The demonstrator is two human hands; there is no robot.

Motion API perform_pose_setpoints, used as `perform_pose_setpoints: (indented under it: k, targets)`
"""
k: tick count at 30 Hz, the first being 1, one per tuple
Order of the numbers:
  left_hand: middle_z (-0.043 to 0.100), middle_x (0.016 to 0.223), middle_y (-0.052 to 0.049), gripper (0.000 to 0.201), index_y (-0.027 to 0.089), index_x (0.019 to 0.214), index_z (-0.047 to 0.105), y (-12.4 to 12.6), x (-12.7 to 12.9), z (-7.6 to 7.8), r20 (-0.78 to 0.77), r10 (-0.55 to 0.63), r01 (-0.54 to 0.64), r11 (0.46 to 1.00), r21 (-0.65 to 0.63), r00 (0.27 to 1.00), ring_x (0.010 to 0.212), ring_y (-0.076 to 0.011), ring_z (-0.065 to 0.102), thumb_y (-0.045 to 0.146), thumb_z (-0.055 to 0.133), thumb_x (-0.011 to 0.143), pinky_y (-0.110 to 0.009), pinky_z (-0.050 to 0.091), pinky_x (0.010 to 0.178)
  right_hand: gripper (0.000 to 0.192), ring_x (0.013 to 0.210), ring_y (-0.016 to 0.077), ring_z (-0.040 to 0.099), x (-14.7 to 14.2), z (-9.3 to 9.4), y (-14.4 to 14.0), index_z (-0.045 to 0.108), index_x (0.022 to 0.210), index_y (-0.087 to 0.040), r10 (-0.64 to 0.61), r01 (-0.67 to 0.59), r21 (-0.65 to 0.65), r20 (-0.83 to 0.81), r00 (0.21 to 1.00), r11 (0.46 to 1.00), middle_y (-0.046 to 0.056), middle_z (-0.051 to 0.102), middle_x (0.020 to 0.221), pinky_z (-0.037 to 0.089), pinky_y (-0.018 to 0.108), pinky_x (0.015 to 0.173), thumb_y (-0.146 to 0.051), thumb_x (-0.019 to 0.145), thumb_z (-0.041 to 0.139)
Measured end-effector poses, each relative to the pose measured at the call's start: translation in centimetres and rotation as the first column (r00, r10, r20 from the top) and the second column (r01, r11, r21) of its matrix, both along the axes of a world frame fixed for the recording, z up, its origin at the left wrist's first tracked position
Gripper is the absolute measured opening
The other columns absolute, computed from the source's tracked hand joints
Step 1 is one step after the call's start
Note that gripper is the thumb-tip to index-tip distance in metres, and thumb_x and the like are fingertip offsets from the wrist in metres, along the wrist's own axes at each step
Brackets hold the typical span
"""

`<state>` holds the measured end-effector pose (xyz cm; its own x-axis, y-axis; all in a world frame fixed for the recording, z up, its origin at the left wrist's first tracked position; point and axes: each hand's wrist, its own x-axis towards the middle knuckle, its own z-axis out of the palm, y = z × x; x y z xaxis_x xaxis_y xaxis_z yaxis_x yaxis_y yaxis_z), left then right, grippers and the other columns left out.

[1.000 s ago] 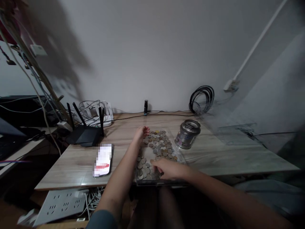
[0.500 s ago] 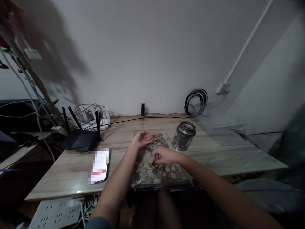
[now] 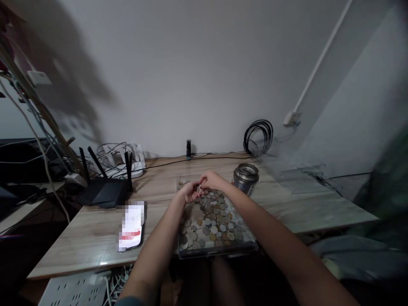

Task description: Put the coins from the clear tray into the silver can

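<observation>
Your right hand (image 3: pixel 212 180) has moved up from the near coins to meet your left hand (image 3: pixel 190 192) at the far end of the clear tray (image 3: pixel 219 250). Your left hand is cupped open, palm up, and your right fingers are pinched on something small over it; it is too small to tell what. Many coins (image 3: pixel 212 221) lie spread in the tray, which sits at the front edge of the wooden desk (image 3: pixel 89 238). Near it stand a metal tin (image 3: pixel 245 178), a phone (image 3: pixel 130 225) and a black router (image 3: pixel 103 191). Behind, a coil of black cable (image 3: pixel 259 138) leans on the grey wall (image 3: pixel 191 76).
</observation>
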<state>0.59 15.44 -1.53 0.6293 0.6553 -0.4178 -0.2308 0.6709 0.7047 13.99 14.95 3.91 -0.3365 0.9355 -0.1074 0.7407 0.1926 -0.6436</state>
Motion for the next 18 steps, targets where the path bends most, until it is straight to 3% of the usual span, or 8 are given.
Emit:
perform_pose_setpoints:
  k: [4, 9, 12, 14, 16, 18]
  targets:
    - [0.061, 0.053, -0.009, 0.043, 0.002, 0.097, 0.055, 0.0, 0.1, -0.1, 0.083, -0.043, 0.043, 0.999, -0.002, 0.996, 0.037, -0.0101, 0.054, 0.030, 0.024, 0.089, -0.014, 0.037, 0.031, 0.020, 0.046, 0.0082, 0.053, 0.9, -0.5, 0.0, 0.068, 0.076, -0.014, -0.004, 0.007, 0.034, -0.093, 0.996, 0.999, -0.002, 0.062, 0.052, 0.038, 0.017, 0.045, -0.008, 0.062, 0.056]
    - [0.058, 0.050, -0.006, 0.038, 0.005, 0.087, 0.057, -0.2, 0.0, 0.0, 0.053, -0.009, 0.010, 1.000, -0.014, 0.999, 0.033, -0.0068, 0.049, 0.030, 0.028, 0.089, -0.010, 0.027, 0.026, 0.009, 0.039, 0.0073, 0.046, 1.5, -1.2, 0.2, 0.065, 0.066, -0.012, -0.066, 0.070, 0.016, -0.161, 0.985, 0.997, -0.001, 0.058, 0.045, 0.035, 0.018, 0.041, -0.015, 0.066, 0.057]
    - [0.058, 0.052, -0.005, 0.035, 0.006, 0.082, 0.057, -0.5, 0.0, 0.2, 0.068, -0.010, 0.010, 1.000, 0.011, 0.998, 0.033, -0.0038, 0.046, 0.030, 0.033, 0.089, -0.009, 0.023, 0.025, 0.013, 0.040, 0.0075, 0.046, 1.6, -1.3, 0.1, 0.063, 0.061, -0.012, -0.058, 0.059, -0.001, -0.177, 0.982, 0.998, 0.000, 0.060, 0.049, 0.036, 0.018, 0.041, -0.023, 0.067, 0.058]
    - [0.058, 0.053, -0.004, 0.032, 0.006, 0.081, 0.058, -0.6, 0.0, 0.4, 0.069, -0.004, 0.002, 1.000, 0.028, 0.998, 0.034, -0.0028, 0.045, 0.027, 0.036, 0.088, -0.009, 0.024, 0.026, 0.017, 0.043, 0.0084, 0.049, 2.0, -0.8, -0.2, 0.061, 0.060, -0.013, -0.082, 0.099, 0.083, -0.195, 0.977, 0.992, 0.002, 0.062, 0.053, 0.037, 0.019, 0.043, -0.028, 0.067, 0.059]
    - [0.057, 0.051, -0.003, 0.031, 0.006, 0.080, 0.058, -0.6, 0.1, 0.4, 0.044, 0.002, -0.003, 1.000, 0.029, 0.999, 0.034, -0.0028, 0.046, 0.026, 0.035, 0.089, -0.009, 0.025, 0.027, 0.016, 0.049, 0.0099, 0.053, 3.2, 0.5, -0.6, 0.061, 0.062, -0.014, -0.152, 0.212, 0.274, -0.224, 0.963, 0.938, 0.003, 0.064, 0.058, 0.038, 0.019, 0.047, -0.029, 0.067, 0.058]
    - [0.055, 0.049, -0.001, 0.032, 0.006, 0.079, 0.058, -0.6, 0.1, 0.3, 0.012, 0.018, -0.019, 0.999, 0.028, 1.000, 0.034, -0.0029, 0.045, 0.026, 0.035, 0.089, -0.009, 0.026, 0.027, 0.016, 0.056, 0.0117, 0.056, 5.4, 2.4, -0.9, 0.062, 0.066, -0.015, -0.272, 0.359, 0.466, -0.244, 0.931, 0.809, 0.004, 0.065, 0.064, 0.039, 0.020, 0.051, -0.030, 0.067, 0.058]
